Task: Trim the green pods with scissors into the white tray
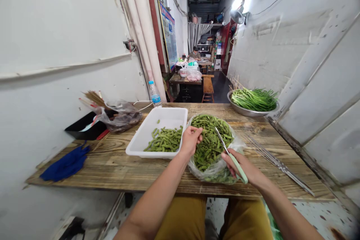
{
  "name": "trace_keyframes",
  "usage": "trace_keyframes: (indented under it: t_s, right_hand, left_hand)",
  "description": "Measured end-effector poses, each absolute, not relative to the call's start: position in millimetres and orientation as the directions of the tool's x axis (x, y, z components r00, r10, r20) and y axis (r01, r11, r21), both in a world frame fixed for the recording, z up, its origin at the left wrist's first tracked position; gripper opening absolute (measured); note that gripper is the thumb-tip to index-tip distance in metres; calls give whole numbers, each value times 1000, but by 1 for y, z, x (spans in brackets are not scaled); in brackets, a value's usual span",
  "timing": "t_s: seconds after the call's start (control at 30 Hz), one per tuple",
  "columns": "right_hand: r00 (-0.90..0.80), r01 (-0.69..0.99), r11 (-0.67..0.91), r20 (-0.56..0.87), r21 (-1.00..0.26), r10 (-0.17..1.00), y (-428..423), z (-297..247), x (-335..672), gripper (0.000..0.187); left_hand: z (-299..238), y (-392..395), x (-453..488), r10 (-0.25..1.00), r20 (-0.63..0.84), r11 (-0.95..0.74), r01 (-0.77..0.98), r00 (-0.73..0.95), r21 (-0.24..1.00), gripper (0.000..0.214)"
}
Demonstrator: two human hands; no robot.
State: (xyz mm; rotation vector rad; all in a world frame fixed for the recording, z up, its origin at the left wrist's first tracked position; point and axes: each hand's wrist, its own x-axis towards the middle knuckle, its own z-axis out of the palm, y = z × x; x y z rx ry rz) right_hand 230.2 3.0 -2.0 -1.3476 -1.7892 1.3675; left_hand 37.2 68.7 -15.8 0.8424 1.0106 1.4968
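Note:
My right hand (236,163) is closed around scissors (225,144) with pale green handles, their blades pointing up and left over a clear plastic bag (204,175) full of green edamame pods (209,148). My left hand (191,140) is pinched at the bag's left side, over the pods. Whatever sits between its fingertips blends into the green behind and cannot be made out. Left of the bag, almost touching it, stands a white plastic tub (134,144) with more edamame pods (165,140) heaped toward its near right side.
A metal bowl (253,113) of green stalks is at the back right, with metal skewers (281,163) nearer. On the left are a water bottle (155,95), a crumpled plastic bag (122,114), a black tray (81,127) and a blue cloth (66,163). A person (194,54) sits far back.

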Motion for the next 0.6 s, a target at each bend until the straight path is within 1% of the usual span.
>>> trace_keyframes:
  t_s: [0.07,0.13,0.2,0.27,0.33,0.4,0.5,0.6]
  right_hand:
    - [-373,405,6,-159,-914,914,1,1,229,38]
    - [-367,401,7,-154,-916,917,0,1,227,39]
    - [-366,394,7,-150,-919,918,0,-1,227,39]
    - [-366,396,11,-146,-918,919,1,-4,226,40]
    - [-365,411,32,-132,-911,922,2,-5,227,40]
    - [-358,434,60,-111,-899,927,2,-6,227,41]
    - [-340,472,85,-92,-878,936,1,-4,227,42]
    - [-336,499,103,-82,-860,938,0,-1,228,40]
  left_hand:
    - [-17,66,35,996,38,-56,-239,-81,969,30]
    - [-17,63,34,998,61,-60,-46,33,997,35]
    - [-19,61,34,992,86,-98,136,95,986,43]
    - [-22,60,34,988,99,-123,227,116,966,41]
    - [-24,61,36,987,58,-90,219,151,972,31]
    - [-25,60,37,980,-4,-26,149,201,989,24]
    - [-20,56,40,960,-71,61,45,271,997,26]
    - [-11,49,43,920,-102,96,35,377,995,29]
